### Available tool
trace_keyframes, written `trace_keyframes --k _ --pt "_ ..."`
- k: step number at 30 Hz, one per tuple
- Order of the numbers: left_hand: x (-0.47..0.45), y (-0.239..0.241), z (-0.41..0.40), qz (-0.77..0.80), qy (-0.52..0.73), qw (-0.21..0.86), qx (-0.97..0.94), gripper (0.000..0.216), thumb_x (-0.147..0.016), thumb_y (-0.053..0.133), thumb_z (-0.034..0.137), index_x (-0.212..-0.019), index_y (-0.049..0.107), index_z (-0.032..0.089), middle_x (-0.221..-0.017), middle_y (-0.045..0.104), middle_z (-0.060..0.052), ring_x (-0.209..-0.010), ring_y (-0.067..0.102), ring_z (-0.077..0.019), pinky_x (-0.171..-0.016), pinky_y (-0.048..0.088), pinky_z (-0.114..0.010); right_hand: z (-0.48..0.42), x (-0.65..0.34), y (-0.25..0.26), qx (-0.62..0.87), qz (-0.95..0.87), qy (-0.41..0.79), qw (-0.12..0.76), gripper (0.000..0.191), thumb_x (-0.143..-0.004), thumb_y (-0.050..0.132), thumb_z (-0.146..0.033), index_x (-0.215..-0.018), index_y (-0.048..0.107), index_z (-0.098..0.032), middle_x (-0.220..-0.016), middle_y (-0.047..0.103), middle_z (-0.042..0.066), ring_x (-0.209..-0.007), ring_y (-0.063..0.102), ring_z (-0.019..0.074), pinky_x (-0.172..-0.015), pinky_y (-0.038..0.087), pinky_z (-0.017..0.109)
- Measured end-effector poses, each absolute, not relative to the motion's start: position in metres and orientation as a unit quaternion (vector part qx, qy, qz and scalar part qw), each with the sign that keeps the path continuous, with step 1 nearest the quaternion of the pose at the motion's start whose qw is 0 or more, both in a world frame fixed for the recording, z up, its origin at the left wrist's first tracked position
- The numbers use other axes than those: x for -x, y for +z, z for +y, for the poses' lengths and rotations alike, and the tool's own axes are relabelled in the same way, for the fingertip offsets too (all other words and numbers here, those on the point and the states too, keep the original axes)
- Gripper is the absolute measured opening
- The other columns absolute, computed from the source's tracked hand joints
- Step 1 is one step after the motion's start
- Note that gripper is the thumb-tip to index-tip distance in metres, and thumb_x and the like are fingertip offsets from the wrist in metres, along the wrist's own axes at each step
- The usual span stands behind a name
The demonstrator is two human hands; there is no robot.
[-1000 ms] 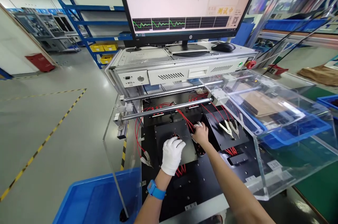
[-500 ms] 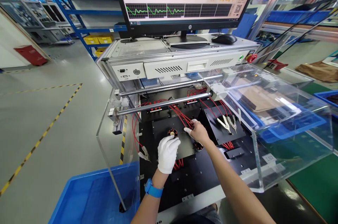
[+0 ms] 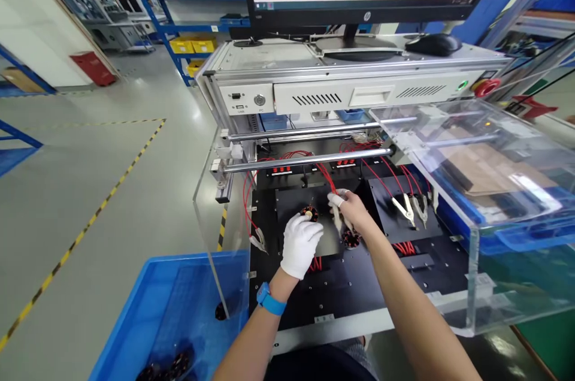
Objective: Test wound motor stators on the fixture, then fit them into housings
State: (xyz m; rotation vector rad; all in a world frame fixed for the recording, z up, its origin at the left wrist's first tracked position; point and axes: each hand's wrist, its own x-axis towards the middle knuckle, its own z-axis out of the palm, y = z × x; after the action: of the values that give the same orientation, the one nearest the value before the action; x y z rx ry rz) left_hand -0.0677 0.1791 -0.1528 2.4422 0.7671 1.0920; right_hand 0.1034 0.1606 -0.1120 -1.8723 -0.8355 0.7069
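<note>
My left hand [image 3: 302, 246], in a white glove, has its fingertips curled together at the near edge of a small round motor stator [image 3: 309, 212] with copper windings and a pale centre. The stator rests on a dark plate [image 3: 287, 204]. To the right, my right hand [image 3: 353, 208], with white finger covers, is closed around several alligator clips [image 3: 337, 220] on red wires [image 3: 327, 177]; their jaws point down. Just below that hand lies another stator [image 3: 351, 239] on the plate's right side.
Further alligator clips [image 3: 404, 210] lie on the right plate, and a pair [image 3: 258, 241] lies at left. Metal rails [image 3: 309, 160] cross behind my hands. A clear cover [image 3: 476, 249] stands at right. The blue bin [image 3: 148, 297] at lower left contains dark stators [image 3: 179, 363]. A monitor [image 3: 368, 12] stands behind.
My right hand has drawn back slightly, and the clips now hang visibly below its fingers. My left hand stays at the stator. The camera view has shifted left and down.
</note>
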Motion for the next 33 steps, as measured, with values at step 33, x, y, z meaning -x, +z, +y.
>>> trace_keyframes --k 33 --pt "0.058 -0.151 0.180 0.339 0.459 0.306 -0.762 0.006 -0.069 0.065 0.019 -0.073 0.069 0.021 -0.077 0.069 -0.003 -0.077 0.064 -0.0171 -0.078 0.054 -0.035 0.193 -0.101 -0.158 0.564 -0.017 0.287 0.774 0.021 -0.067 0.046 -0.038 -0.077 0.040 -0.021 -0.054 0.039 -0.009 -0.039 0.034 0.0049 -0.035 0.030 0.016"
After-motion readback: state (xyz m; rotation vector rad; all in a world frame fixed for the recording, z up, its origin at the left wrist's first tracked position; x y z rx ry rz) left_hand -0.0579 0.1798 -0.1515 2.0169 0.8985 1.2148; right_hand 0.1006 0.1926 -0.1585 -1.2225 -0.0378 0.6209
